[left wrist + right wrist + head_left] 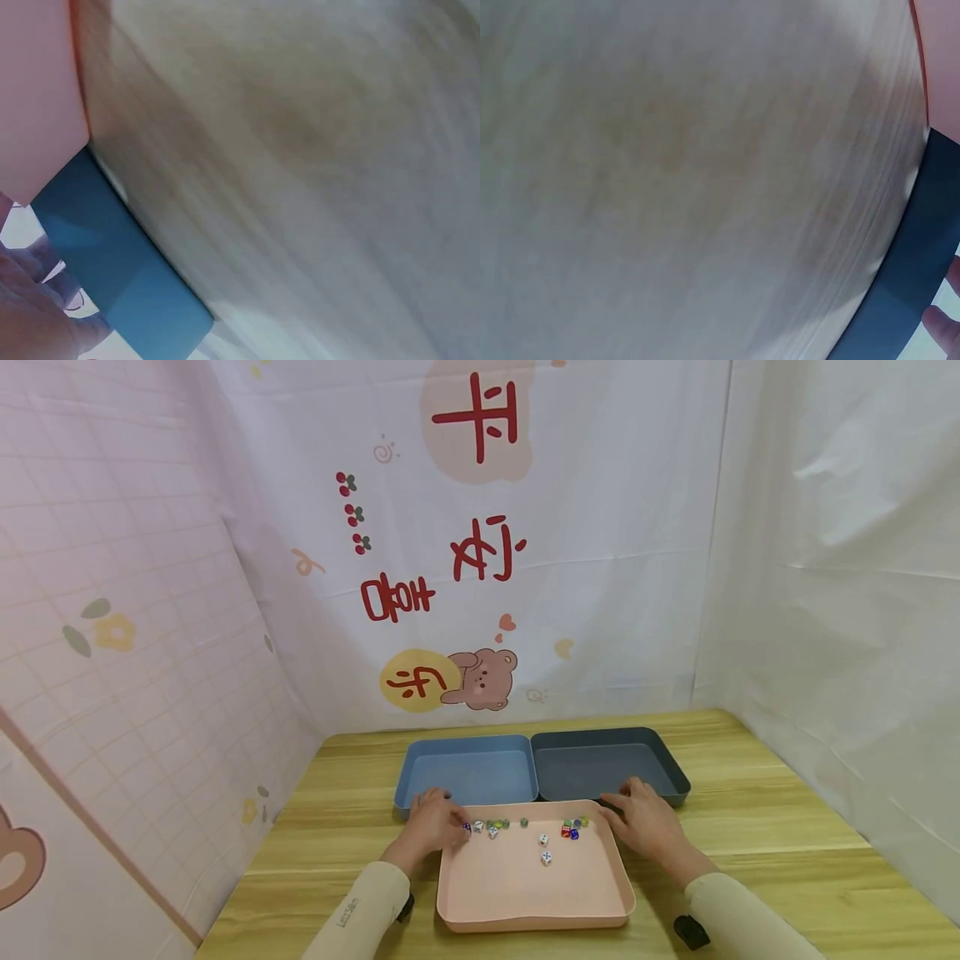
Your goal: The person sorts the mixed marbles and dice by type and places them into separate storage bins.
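Note:
A shallow pink tray [536,889] holds several small dice. My left hand [432,822] is at its far left corner, with fingertips over the rim beside a dark blue die [467,827]; whether they touch the die cannot be told. Near it lie white dice [492,832] and greenish clear dice [506,823]. My right hand [643,817] is at the far right corner, its thumb by the rim. A red die [566,832] and a blue die [574,834] lie in a cluster inside that corner. Two white dice, one a white die [546,858], lie mid-tray.
Behind the pink tray, a blue tray [471,772] and a dark grey tray [603,768] stand side by side on the wood-grain table [757,827]. Printed white cloth [622,568] hangs behind the table and at both sides.

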{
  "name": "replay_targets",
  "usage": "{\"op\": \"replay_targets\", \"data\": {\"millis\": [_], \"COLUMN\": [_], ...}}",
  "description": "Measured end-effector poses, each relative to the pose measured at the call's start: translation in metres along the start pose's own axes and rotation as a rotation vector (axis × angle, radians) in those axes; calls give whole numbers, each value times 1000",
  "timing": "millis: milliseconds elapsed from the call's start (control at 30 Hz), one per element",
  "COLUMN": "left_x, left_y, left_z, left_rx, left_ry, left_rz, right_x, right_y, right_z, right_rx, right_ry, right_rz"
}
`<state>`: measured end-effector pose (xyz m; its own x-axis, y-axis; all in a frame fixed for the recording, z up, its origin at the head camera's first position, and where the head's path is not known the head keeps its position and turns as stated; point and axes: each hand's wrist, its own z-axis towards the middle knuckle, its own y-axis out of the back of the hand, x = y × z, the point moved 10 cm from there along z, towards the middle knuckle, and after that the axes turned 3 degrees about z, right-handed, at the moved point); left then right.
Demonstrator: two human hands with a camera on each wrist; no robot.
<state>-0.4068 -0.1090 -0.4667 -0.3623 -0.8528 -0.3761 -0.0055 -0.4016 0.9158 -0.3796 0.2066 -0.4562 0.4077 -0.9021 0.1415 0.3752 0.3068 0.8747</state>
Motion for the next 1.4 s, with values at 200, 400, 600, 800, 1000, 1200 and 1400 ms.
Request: {"op": "replay_targets", "data": {"millis": [200, 400, 600, 800, 1000, 1200, 1400], "left_x": [-3, -7, -7, 0, 6, 10, 16], "left_y": [4, 13, 25, 34, 48, 59, 62], "left_z": [5, 8, 11, 21, 37, 53, 66], "left_rx": [4, 11, -10, -40, -78, -85, -71], "left_ry": [-3, 11, -1, 9, 30, 65, 125], "left_rz": [-25, -42, -19, 24, 78, 93, 86], "right_x": [-1, -1, -2, -3, -3, -3, 0], "right_y": [0, -2, 0, -1, -3, -2, -4], "right_z": [-1, -2, -2, -2, -2, -1, -1], "right_rx": [-13, -1, -1, -5, 1, 4, 9], "right_ry": [14, 11, -3, -4, 5, 0, 8], "right_rz": [-21, -28, -16, -13, -26, -22, -25]}}
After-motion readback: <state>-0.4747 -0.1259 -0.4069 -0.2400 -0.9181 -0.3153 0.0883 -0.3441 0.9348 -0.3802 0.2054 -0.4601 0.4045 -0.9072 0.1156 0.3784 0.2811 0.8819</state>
